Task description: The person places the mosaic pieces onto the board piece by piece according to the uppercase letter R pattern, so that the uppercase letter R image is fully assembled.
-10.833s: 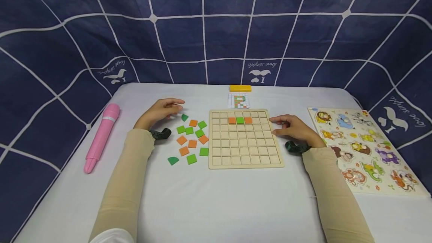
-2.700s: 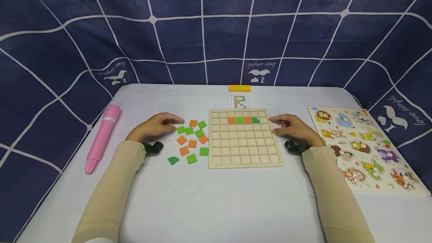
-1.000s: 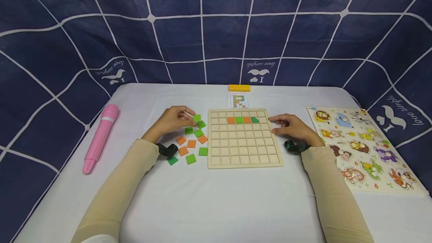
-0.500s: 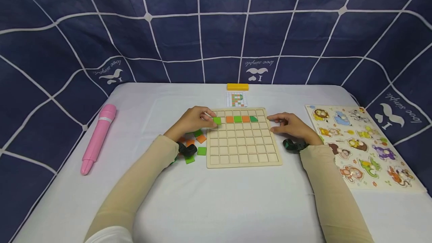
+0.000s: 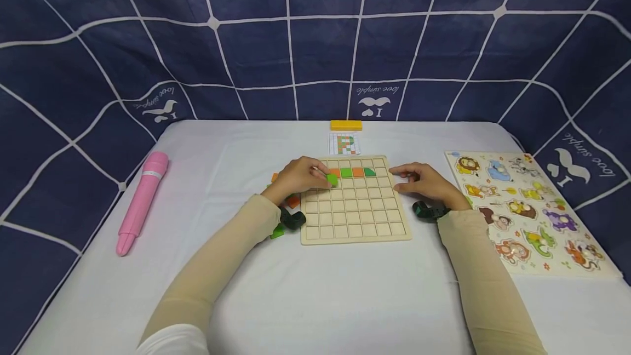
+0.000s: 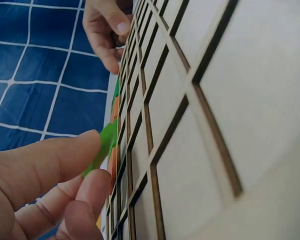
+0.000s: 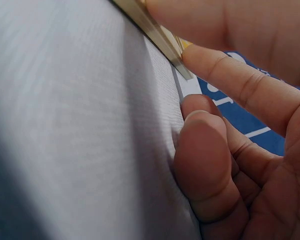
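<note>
Between thumb and fingertips my left hand (image 5: 298, 175) pinches a light green square tile (image 5: 332, 180), just over the wooden grid board (image 5: 356, 217). In the left wrist view the tile (image 6: 104, 145) is tilted, near the row of placed tiles. That row holds an orange tile (image 5: 336, 172), partly covered by the hand, a green tile (image 5: 346, 172), another orange tile (image 5: 357, 172) and a dark green quarter-round tile (image 5: 369, 172). My right hand (image 5: 428, 181) touches the board's right edge with extended fingers; the right wrist view shows fingertips against the board rim (image 7: 157, 35).
Loose orange and green tiles (image 5: 278, 231) lie left of the board, mostly hidden under my left arm. Behind the board are a pattern card (image 5: 344, 143) and a yellow block (image 5: 346, 125). A pink microphone-shaped object (image 5: 143, 201) lies at left, an animal puzzle (image 5: 532, 212) at right.
The dark green quarter-round went into the row earlier. Since then my left hand has taken a light green tile from the pile and carried it right, over the board. My right hand stays put.
</note>
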`<action>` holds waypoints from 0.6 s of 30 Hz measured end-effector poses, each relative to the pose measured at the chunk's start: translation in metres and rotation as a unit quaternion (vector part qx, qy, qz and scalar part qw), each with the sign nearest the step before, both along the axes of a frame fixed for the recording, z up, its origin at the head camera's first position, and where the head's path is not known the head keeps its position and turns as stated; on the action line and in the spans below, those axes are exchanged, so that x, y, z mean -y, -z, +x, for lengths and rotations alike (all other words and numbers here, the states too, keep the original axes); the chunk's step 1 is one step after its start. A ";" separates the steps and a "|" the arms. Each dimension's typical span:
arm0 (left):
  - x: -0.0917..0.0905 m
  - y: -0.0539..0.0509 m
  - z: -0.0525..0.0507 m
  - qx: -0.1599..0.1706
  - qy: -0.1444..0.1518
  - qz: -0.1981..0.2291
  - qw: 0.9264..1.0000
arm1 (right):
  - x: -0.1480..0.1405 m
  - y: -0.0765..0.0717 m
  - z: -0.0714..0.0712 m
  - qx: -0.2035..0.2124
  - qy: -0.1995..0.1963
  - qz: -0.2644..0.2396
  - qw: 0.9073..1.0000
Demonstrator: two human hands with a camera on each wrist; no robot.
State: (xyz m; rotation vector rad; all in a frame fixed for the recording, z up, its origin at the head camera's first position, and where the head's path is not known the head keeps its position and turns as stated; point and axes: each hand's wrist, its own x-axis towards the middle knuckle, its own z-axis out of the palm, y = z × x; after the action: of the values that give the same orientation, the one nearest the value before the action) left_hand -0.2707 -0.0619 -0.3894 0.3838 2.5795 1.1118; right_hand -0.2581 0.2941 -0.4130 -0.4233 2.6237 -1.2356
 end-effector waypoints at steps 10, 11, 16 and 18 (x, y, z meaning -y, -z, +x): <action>-0.013 0.002 0.000 -0.026 0.002 -0.061 0.998 | -0.001 0.003 -0.001 -0.001 0.001 -0.006 1.000; -0.014 0.002 0.000 -0.030 0.003 -0.064 0.997 | -0.001 0.003 -0.001 -0.001 0.001 -0.005 1.000; -0.014 0.003 -0.002 -0.037 0.002 -0.069 0.997 | 0.000 0.003 -0.002 -0.001 0.004 -0.005 1.000; -0.014 0.004 -0.002 -0.035 0.001 -0.068 0.997 | 0.000 0.003 -0.002 -0.002 0.004 -0.004 1.000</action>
State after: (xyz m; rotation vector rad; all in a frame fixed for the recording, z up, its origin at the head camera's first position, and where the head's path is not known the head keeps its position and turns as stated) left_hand -0.2725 -0.0477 -0.3930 0.3992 2.6968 0.9307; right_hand -0.2605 0.2943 -0.4161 -0.4165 2.6271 -1.2497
